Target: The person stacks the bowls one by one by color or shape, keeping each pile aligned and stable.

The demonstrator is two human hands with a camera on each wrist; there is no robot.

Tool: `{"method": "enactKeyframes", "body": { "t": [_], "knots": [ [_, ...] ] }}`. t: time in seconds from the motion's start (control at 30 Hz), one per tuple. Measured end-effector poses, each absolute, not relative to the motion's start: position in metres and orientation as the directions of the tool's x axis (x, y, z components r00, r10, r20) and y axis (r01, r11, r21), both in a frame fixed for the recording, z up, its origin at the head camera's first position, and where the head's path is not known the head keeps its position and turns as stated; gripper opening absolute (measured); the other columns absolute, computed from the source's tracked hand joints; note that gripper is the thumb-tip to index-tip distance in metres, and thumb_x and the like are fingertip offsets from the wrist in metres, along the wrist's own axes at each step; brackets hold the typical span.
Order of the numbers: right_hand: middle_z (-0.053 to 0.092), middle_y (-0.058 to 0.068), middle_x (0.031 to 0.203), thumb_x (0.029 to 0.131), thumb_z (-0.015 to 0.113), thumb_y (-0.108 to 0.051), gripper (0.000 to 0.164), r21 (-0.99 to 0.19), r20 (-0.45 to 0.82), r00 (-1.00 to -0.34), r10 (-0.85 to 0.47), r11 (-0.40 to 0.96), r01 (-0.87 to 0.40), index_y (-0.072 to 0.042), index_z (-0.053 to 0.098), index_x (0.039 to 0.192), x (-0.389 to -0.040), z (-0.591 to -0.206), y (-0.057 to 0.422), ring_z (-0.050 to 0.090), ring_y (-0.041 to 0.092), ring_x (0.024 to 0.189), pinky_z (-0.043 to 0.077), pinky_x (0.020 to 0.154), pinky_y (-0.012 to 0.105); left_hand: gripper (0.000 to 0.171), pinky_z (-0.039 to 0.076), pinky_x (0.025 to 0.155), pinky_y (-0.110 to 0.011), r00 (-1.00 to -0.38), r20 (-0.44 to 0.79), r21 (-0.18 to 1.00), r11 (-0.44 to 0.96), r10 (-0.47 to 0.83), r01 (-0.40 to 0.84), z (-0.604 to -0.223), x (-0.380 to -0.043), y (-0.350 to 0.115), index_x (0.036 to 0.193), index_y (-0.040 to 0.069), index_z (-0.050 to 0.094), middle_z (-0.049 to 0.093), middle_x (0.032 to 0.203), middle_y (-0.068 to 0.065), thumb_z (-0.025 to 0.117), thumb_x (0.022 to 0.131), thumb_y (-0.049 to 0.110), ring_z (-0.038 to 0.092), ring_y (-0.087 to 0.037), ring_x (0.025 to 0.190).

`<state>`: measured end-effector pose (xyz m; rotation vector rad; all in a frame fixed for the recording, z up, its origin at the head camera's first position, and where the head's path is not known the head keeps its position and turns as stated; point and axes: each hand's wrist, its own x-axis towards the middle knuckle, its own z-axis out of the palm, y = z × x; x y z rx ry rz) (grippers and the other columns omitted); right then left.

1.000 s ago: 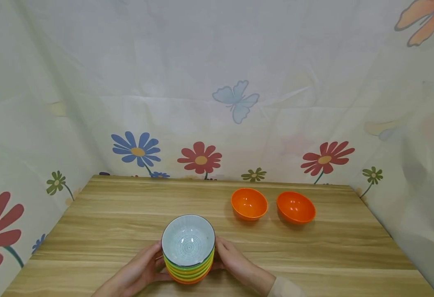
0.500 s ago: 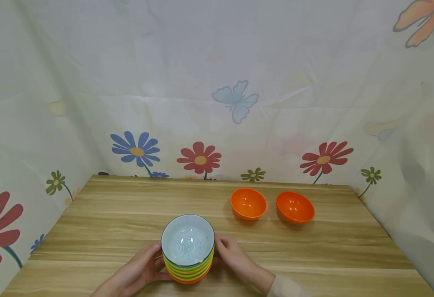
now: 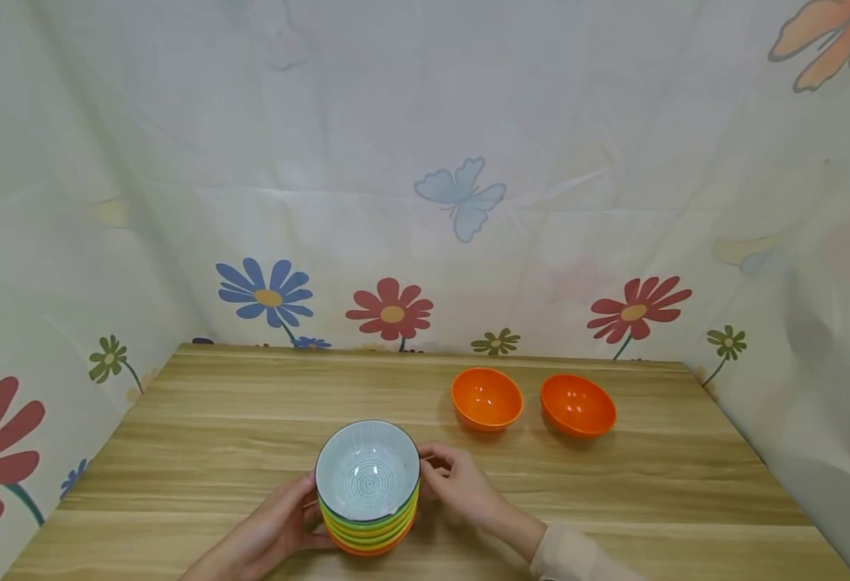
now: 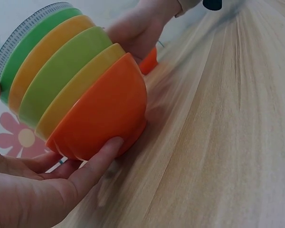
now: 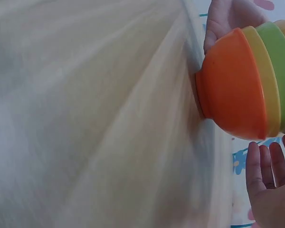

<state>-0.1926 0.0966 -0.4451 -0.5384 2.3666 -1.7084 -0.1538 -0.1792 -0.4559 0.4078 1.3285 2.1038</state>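
A stack of nested bowls (image 3: 368, 528) stands on the wooden table near its front. Uppermost is a pale blue-grey bowl (image 3: 369, 472) with a dark rim and ring pattern. Under it are green and yellow bowls, with an orange bowl (image 4: 109, 111) at the bottom. My left hand (image 3: 279, 520) holds the stack from the left, one digit against the orange bowl and another up at the top rim. On the far side, my right hand (image 3: 464, 488) has its fingertips at the upper rim. Its fingers (image 5: 254, 166) look extended in the right wrist view; the thumb is out of that view.
Two separate orange bowls, one nearer the middle (image 3: 487, 399) and one further right (image 3: 579, 406), sit toward the back right of the table (image 3: 250, 395). A flower-printed curtain (image 3: 323, 161) surrounds the table at the back and sides.
My right hand has shifted upward and slightly away along the stack's right side, bringing its fingers to the top bowl's rim. My left hand, the stack and both separate bowls have stayed put.
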Motion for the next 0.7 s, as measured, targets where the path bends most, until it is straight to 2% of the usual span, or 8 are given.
{"method": "enactKeyframes", "body": {
  "t": [0.23, 0.47, 0.7],
  "knots": [
    [0.065, 0.008, 0.101, 0.088, 0.058, -0.005, 0.018, -0.854, 0.214, -0.869, -0.446, 0.346, -0.388, -0.006, 0.065, 0.105, -0.195, -0.433, 0.102, 0.061, 0.02, 0.088, 0.053, 0.07, 0.022, 0.038, 0.041, 0.094, -0.056, -0.769, -0.056, 0.894, -0.311, 0.637, -0.323, -0.456, -0.152, -0.179, 0.128, 0.019, 0.048, 0.054, 0.125, 0.006, 0.023, 0.102, 0.031, 0.048, -0.011, 0.116],
    [0.064, 0.003, 0.094, 0.084, 0.061, 0.001, 0.018, -0.716, 0.359, -0.764, -0.537, 0.366, -0.594, -0.009, 0.066, 0.098, -0.202, -0.429, 0.107, 0.062, 0.015, 0.084, 0.055, 0.068, 0.023, 0.036, 0.042, 0.093, -0.055, -0.776, -0.062, 0.894, -0.312, 0.627, -0.323, -0.456, -0.152, -0.178, 0.126, 0.019, 0.049, 0.055, 0.124, 0.006, 0.024, 0.102, 0.031, 0.049, -0.011, 0.115],
    [0.061, -0.006, 0.093, 0.082, 0.068, -0.014, 0.014, -0.366, 0.478, -0.614, -0.629, 0.492, -0.79, -0.016, 0.067, 0.096, -0.212, -0.423, 0.116, 0.059, 0.008, 0.085, 0.052, 0.075, 0.021, 0.038, 0.042, 0.093, -0.055, -0.777, -0.084, 0.895, -0.296, 0.624, -0.334, -0.454, -0.152, -0.177, 0.128, 0.02, 0.049, 0.054, 0.124, 0.007, 0.026, 0.102, 0.033, 0.049, -0.01, 0.115]
  ]
}}
